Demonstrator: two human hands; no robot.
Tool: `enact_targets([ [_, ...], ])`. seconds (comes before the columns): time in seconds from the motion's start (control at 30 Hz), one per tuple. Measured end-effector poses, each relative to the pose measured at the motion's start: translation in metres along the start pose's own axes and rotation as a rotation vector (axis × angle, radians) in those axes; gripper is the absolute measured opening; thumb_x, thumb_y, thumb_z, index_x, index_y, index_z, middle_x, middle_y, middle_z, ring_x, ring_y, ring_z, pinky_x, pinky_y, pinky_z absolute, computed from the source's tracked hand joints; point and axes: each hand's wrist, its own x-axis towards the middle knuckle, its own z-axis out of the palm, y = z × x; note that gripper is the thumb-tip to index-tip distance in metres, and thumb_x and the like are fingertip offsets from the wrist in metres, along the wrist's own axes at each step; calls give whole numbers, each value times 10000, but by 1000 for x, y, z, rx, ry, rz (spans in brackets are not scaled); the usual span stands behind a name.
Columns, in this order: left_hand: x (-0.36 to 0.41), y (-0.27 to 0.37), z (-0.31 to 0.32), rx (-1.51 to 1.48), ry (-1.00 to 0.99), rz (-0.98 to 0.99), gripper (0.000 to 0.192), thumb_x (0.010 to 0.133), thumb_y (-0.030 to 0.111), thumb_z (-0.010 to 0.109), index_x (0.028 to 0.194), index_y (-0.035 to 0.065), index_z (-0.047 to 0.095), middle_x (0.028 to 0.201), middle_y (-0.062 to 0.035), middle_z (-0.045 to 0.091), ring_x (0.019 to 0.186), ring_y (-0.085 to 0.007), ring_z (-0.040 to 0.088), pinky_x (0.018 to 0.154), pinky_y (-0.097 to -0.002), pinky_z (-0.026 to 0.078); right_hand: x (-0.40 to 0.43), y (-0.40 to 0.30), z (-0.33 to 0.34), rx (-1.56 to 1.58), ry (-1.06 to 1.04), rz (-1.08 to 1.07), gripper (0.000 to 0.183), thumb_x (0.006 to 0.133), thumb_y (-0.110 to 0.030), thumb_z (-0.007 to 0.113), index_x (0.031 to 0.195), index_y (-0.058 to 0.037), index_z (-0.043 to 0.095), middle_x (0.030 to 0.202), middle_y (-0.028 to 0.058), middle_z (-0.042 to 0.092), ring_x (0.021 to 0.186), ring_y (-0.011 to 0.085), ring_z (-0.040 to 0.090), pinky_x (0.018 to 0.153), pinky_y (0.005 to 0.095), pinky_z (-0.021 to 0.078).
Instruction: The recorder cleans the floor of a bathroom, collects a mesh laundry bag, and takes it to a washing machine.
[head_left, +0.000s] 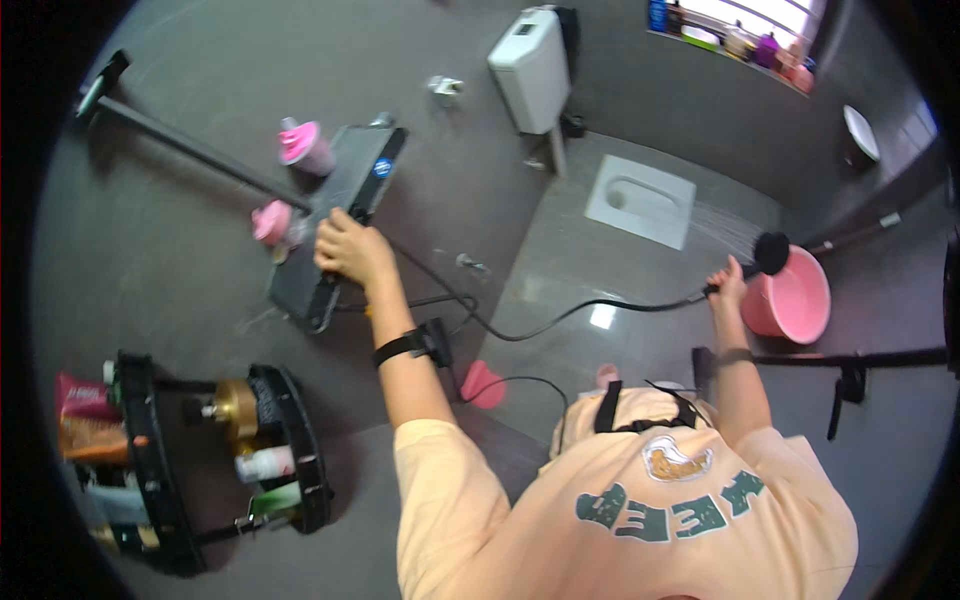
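Observation:
My right hand (726, 283) grips the handle of a black hand shower (770, 253). Thin jets of water leave its head toward the white squat toilet pan (675, 217) set in the floor. From the handle a black hose (517, 336) runs back to a dark shower mixer shelf (300, 289) on the wall. My left hand (352, 247) is on the front edge of that shelf, fingers bent over it; whatever lies under the fingers is hidden. Two pink-topped cups (304, 146) stand on the shelf or against the wall behind it.
A pink bucket (757, 304) stands just beside the shower head. A white cistern (532, 75) hangs on the wall beyond. Corner racks (139, 420) with toiletries are at lower left. Bottles line the window sill (727, 56). A pink slipper-like item (484, 384) lies near my feet.

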Motion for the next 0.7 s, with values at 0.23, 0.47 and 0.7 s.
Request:
enact_targets([
  [0.23, -4, -6, 8, -52, 54, 94, 589, 723, 318, 698, 1204, 108, 430, 1148, -101, 450, 1043, -269, 449, 908, -454, 304, -10, -35, 69, 22, -250, 18, 400, 809, -301, 617, 575, -143, 333, 465, -14, 269, 390, 132, 288, 414, 293, 294],
  [0.47, 2, 3, -12, -91, -81, 59, 719, 650, 390, 722, 1209, 62, 410, 1194, -156, 447, 1114, -287, 414, 942, -470, 277, -24, -103, 206, 153, -642, 27, 272, 842, -262, 577, 650, -122, 445, 594, 31, 433, 591, 173, 480, 607, 325, 406],
  [0.7, -1, 0, -8, -112, -78, 60, 733, 640, 357, 700, 1229, 46, 394, 1222, -173, 417, 1152, -299, 388, 957, -484, 262, -76, -53, 340, -194, -564, 226, 385, 887, -419, 505, 1073, -85, 455, 1298, 132, 414, 1244, 339, 350, 984, 636, 184],
])
